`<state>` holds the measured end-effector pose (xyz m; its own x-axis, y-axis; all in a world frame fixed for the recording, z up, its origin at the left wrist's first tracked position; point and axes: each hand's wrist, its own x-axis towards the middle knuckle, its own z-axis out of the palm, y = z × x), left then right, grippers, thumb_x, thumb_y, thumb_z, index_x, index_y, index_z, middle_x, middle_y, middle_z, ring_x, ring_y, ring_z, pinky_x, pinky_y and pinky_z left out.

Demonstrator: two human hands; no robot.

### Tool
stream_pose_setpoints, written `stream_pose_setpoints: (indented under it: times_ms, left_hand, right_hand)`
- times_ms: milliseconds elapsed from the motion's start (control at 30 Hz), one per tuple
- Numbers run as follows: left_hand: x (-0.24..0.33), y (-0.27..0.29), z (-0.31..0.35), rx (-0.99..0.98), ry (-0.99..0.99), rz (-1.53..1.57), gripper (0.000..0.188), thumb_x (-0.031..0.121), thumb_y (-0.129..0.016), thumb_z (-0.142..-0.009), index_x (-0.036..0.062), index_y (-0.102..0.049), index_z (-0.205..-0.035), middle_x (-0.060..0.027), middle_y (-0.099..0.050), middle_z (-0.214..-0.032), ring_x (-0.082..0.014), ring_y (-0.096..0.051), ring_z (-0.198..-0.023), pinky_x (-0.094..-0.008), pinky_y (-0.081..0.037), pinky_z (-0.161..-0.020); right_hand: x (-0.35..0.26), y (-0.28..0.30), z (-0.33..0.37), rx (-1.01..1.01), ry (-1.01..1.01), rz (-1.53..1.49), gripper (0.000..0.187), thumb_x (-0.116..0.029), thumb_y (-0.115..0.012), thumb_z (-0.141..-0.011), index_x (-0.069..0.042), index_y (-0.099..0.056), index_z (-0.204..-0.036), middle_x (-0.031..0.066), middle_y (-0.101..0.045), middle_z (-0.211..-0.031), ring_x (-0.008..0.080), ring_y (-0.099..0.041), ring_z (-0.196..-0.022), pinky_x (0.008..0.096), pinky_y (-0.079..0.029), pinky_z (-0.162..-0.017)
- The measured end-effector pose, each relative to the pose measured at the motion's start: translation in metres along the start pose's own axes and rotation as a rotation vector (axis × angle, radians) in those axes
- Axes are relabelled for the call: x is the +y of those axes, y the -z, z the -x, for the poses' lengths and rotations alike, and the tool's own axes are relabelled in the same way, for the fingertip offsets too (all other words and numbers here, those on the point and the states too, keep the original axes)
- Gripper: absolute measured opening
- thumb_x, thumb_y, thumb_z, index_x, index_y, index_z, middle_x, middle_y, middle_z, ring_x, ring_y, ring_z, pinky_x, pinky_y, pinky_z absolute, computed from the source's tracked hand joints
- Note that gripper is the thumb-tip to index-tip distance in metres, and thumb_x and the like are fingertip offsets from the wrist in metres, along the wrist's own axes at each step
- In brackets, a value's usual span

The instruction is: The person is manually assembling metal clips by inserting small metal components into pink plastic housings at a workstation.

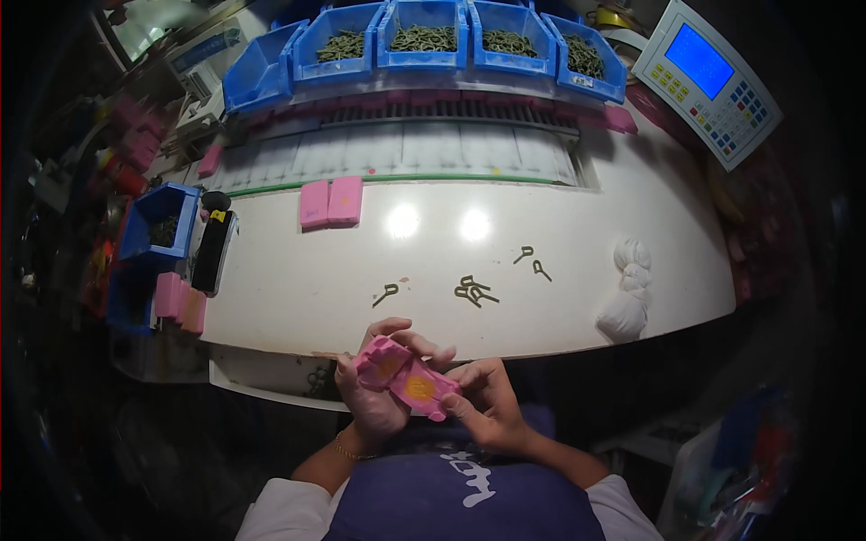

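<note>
A pink rubber mould (403, 377) is held up just in front of the near table edge, spread into two joined flaps with a yellow mark on its inner side. My left hand (372, 410) supports it from the left and beneath, fingers curled behind its upper edge. At its right end my right hand (494, 415) pinches a flap between thumb and fingers. Beyond the hands, small dark-green loop-headed pieces lie on the table: one piece (386, 294) at the left, a small cluster (471, 290) in the middle, and a pair (539, 269) farther right.
Two pink blocks (329, 202) sit together on the white table (271, 279). A tied white cloth bundle (624, 311) lies at right. Blue bins (422, 45) of green pieces line the back, beside a keypad with a blue screen (702, 59). More bins (161, 216) stand left.
</note>
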<state>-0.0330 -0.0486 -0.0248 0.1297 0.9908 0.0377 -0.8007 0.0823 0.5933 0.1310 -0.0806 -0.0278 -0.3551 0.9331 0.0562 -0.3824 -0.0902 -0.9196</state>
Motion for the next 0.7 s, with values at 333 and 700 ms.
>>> stream_pose_setpoints:
  times_ms: [333, 700]
  left_hand:
    - [0.005, -0.028, -0.043, 0.391, 0.358, 0.019, 0.054, 0.056, -0.033, -0.099, 0.0075, -0.047, -0.115, -0.0123, -0.057, -0.088, -0.0204, -0.047, -0.047, -0.0379, -0.044, -0.044]
    - [-0.011, -0.04, -0.058, 0.288, 0.502, -0.177, 0.035, 0.044, -0.031, -0.1, 0.0129, -0.045, -0.107, -0.0122, -0.057, -0.095, -0.026, -0.052, -0.052, -0.0426, -0.049, -0.049]
  right_hand:
    - [-0.074, 0.101, -0.034, 0.745, 0.178, 1.442, 0.031, -0.016, -0.063, -0.094, -0.001, -0.059, -0.121, 0.0193, -0.059, -0.119, 0.0371, -0.055, -0.109, 0.0457, -0.043, -0.098]
    - [-0.105, 0.13, -0.022, 0.564, 0.535, 1.461, 0.06, 0.005, -0.06, -0.077, -0.002, -0.055, -0.136, 0.0175, -0.062, -0.131, 0.0337, -0.062, -0.11, 0.0416, -0.052, -0.091]
